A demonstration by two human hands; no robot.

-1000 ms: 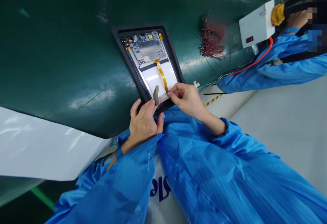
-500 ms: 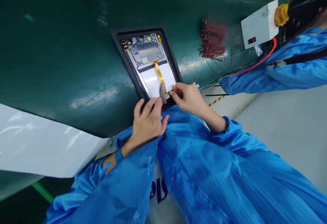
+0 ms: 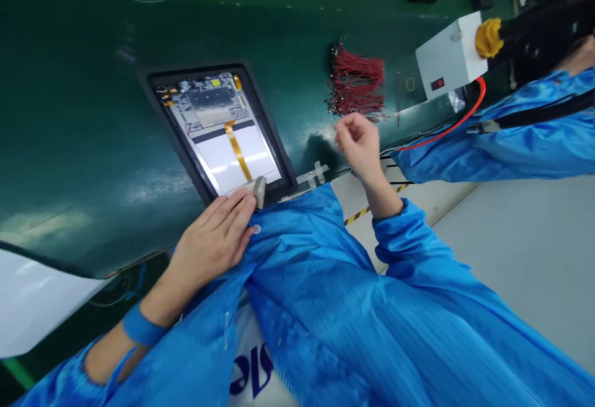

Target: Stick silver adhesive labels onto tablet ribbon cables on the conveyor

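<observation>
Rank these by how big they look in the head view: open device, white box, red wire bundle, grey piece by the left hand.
1. Open device
2. White box and red wire bundle: too alike to rank
3. Grey piece, visible part

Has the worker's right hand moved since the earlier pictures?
Yes: the right hand has left the opened device's near edge, moving rightward to just short of the bundle of red wires.

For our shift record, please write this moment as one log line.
left hand: over opened tablet, near edge; grey piece: by left hand; right hand: curled, off tablet, near red wires; tablet: on green table
</observation>
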